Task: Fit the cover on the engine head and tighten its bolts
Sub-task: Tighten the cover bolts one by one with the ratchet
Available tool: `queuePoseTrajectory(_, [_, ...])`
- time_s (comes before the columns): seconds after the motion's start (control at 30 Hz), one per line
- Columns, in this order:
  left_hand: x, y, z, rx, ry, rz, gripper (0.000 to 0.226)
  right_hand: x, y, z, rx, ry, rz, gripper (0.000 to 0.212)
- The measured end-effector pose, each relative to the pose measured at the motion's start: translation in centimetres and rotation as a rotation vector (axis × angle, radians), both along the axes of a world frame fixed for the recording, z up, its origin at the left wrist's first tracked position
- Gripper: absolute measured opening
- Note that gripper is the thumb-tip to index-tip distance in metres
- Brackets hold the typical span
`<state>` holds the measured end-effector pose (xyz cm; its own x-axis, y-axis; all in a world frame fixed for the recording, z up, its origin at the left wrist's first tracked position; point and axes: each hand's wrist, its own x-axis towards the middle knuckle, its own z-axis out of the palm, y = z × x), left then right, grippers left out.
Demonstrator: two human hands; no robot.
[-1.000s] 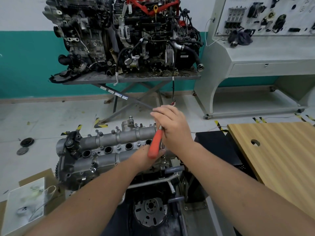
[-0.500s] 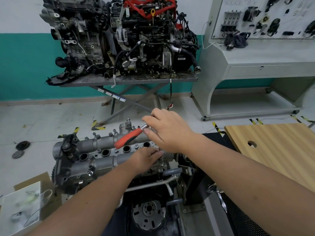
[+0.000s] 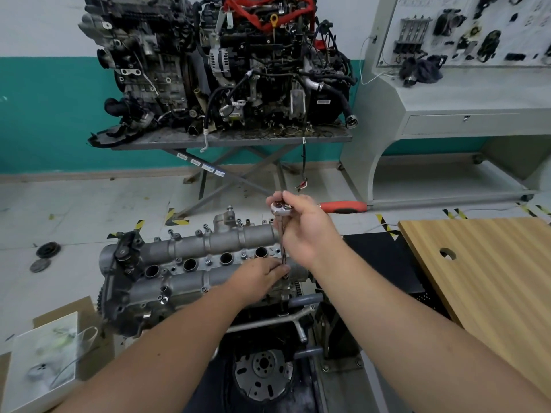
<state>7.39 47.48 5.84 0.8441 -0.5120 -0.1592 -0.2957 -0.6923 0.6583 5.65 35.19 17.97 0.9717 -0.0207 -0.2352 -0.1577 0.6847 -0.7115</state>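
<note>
Below your head, on its stand, lies the cast grey cover [image 3: 208, 257], seated along the top of the engine head [image 3: 155, 305]; its surface is rough and matte, formed as two long rounded humps with a row of round open wells between them. Small bolts [image 3: 207, 261] stand along its edges and middle strip.

Your right hand [image 3: 307, 228] has its grip closed on the shiny metal head of a ratchet [image 3: 281, 207], whose orange, smooth handle [image 3: 344, 207] points away to the right, level with the floor. From the ratchet head a thin dark extension bar [image 3: 282, 242] drops straight down to the cover's right end. Your left hand [image 3: 259, 278] rests there, fingertips pinched narrowly round the foot of the bar; the socket and the bolt under it are hidden by your fingers.

To the right a wooden counter [image 3: 489, 263] with pale straight grain and a round hole sits near the engine; its near corner leaves a dark gap beside your right forearm. Behind the handle the tiled floor [image 3: 89, 210] lies open toward the metal stand carrying a second, black engine [image 3: 226, 64].
</note>
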Motion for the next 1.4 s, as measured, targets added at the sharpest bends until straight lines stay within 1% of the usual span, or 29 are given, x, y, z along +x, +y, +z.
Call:
queuePoseTrajectory(0.03, [0.1,0.0,0.0,-0.002,0.001,-0.004,0.036,-0.2,0.3,-0.5,-0.072,-0.069,-0.016,0.022])
queuePoseTrajectory(0.07, [0.1,0.0,-0.1,0.003,-0.004,-0.005,0.037,-0.4,0.4,-0.9,-0.236,-0.152,-0.037,0.021])
queuePoseTrajectory(0.13, [0.1,0.0,-0.1,0.002,-0.005,0.004,0.039,-0.7,0.1,-1.6,-0.763,-0.366,-0.152,0.020])
queuePoseTrajectory(0.2, [0.2,-0.2,-0.1,-0.006,-0.002,0.019,0.035,-0.5,-0.8,-2.3,-1.241,-0.721,-0.331,0.023])
queuePoseTrajectory(0.23, [0.2,-0.2,-0.1,-0.005,-0.010,0.025,0.032,-0.2,-1.3,-2.6,-1.423,-0.876,-0.389,0.022])
queuePoseTrajectory(0.27, [0.3,-0.2,-0.1,-0.007,-0.013,0.031,0.030,0.0,-1.7,-2.8,-1.559,-0.963,-0.412,0.020])
queuePoseTrajectory(0.3, [0.3,-0.2,-0.2,-0.012,-0.006,0.031,0.029,0.1,-2.0,-2.8,-1.658,-0.993,-0.401,0.018])
queuePoseTrajectory(0.4, [0.4,-0.2,-0.3,-0.003,0.035,0.008,0.033,0.2,-2.6,-2.1,-1.845,-1.030,-0.295,0.011])
queuePoseTrajectory(0.43, [0.3,-0.2,-0.4,-0.046,0.072,0.014,0.035,0.1,-2.8,-1.8,-1.881,-1.045,-0.260,0.013])
queuePoseTrajectory(0.47, [0.2,-0.2,-0.5,-0.109,0.110,0.029,0.035,0.0,-2.8,-1.5,-1.915,-1.049,-0.222,0.019])
queuePoseTrajectory(0.53, [0.0,-0.2,-0.6,-0.156,0.117,0.050,0.034,-0.2,-2.8,-1.1,-1.985,-1.024,-0.124,0.031])
queuePoseTrajectory(0.63, [0.2,0.1,-0.9,-0.111,0.070,0.014,0.039,-0.2,-3.5,-0.6,-2.045,-1.038,0.054,0.048])
queuePoseTrajectory(0.73, [0.4,0.2,-1.2,-0.078,0.085,0.041,0.031,0.0,-4.4,0.5,-2.045,-1.098,0.232,0.061])
queuePoseTrajectory(0.8, [0.4,0.2,-1.2,-0.063,0.081,0.054,0.029,0.3,-4.9,1.0,-2.090,-1.119,0.310,0.068])
queuePoseTrajectory(0.93, [0.3,0.0,-1.1,-0.087,0.049,0.030,0.038,0.6,-5.2,1.6,-2.170,-1.143,0.386,0.070])
queuePoseTrajectory(1.03, [0.4,0.0,-1.1,-0.050,0.009,0.030,0.037,0.6,-4.9,2.0,-2.176,-1.109,0.379,0.061])
queuePoseTrajectory(1.13, [0.6,0.0,-1.2,-0.035,-0.001,0.018,0.036,0.3,-4.2,2.5,-2.216,-0.969,0.339,0.050])
queuePoseTrajectory(1.2, [0.7,0.0,-1.4,-0.044,0.004,0.014,0.035,0.3,-3.3,2.9,-2.168,-0.822,0.364,0.040])
queuePoseTrajectory(1.27, [0.7,0.2,-1.5,-0.044,0.002,0.010,0.034,0.5,-2.4,3.3,-2.055,-0.695,0.369,0.033])
queuePoseTrajectory(1.33, [0.7,0.2,-1.5,-0.047,0.001,0.007,0.033,0.8,-1.9,3.7,-1.934,-0.535,0.361,0.035])
queuePoseTrajectory(1.37, [0.7,0.2,-1.5,-0.050,0.001,0.004,0.031,0.9,-1.8,3.9,-1.814,-0.428,0.368,0.034])
queuePoseTrajectory(1.4, [0.7,0.2,-1.4,-0.055,0.003,0.000,0.030,1.1,-1.8,4.0,-1.634,-0.312,0.377,0.030])
